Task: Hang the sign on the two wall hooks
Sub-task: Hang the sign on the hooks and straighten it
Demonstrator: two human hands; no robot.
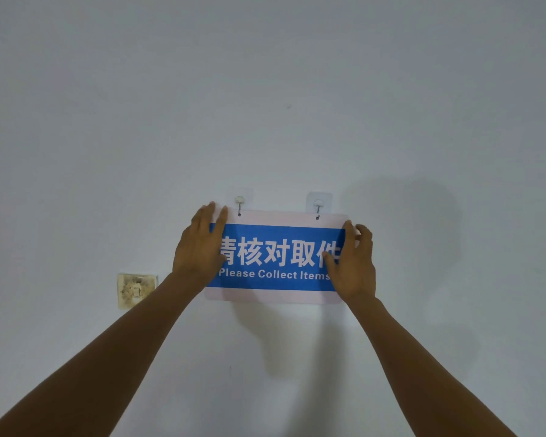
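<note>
Only the head view to go on here. The sign (278, 257), blue with a white border, sits flat on the wall (265, 89) with its top edge right under the two hooks: left hook (239, 205) and right hook (318, 209). Both look threaded through the two holes along the top edge, so I'd say the hanging step is basically done and this is the settling bit.

Left hand (200, 247) is spread open, palm pressed on the sign's left end. Right hand (355, 263) is loosely curled round the right edge, thumb on the front, so holding it lightly.

Next move, I reckon: let go gently and check it hangs level.

Count: one sign, two hooks, two hands, plus one grubby old wall plate (136, 290) lower left
</note>
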